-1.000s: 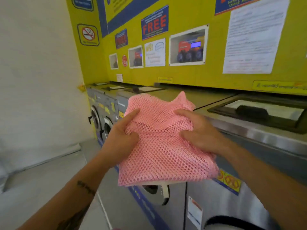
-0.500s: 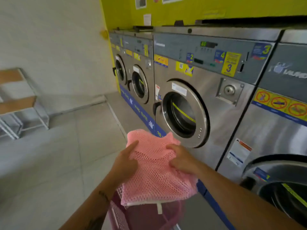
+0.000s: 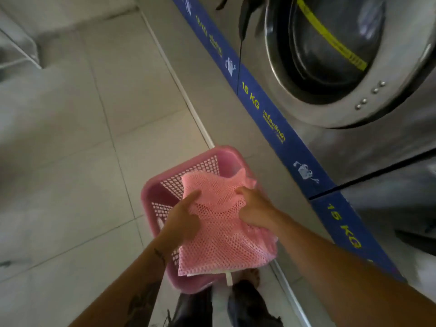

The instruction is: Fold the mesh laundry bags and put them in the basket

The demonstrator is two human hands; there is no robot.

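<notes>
A folded pink mesh laundry bag (image 3: pixel 221 234) hangs just over the open pink plastic basket (image 3: pixel 151 194) on the floor. My left hand (image 3: pixel 182 221) grips the bag's left edge, thumb on top. My right hand (image 3: pixel 256 210) grips its right edge, fingers pressed on the mesh. A white zip strip and tab show at the bag's near edge. The bag covers most of the basket's inside, so what lies in the basket is hidden.
Steel front-loading washers (image 3: pixel 330 57) with round doors stand on the right, above a blue strip (image 3: pixel 276 128) marked 15 KG. Grey floor tiles (image 3: pixel 70 142) spread to the left. My feet (image 3: pixel 221 305) stand just behind the basket.
Both hands have carried the folded bag down from the washer tops to the basket on the floor, and my view has tilted down with it.
</notes>
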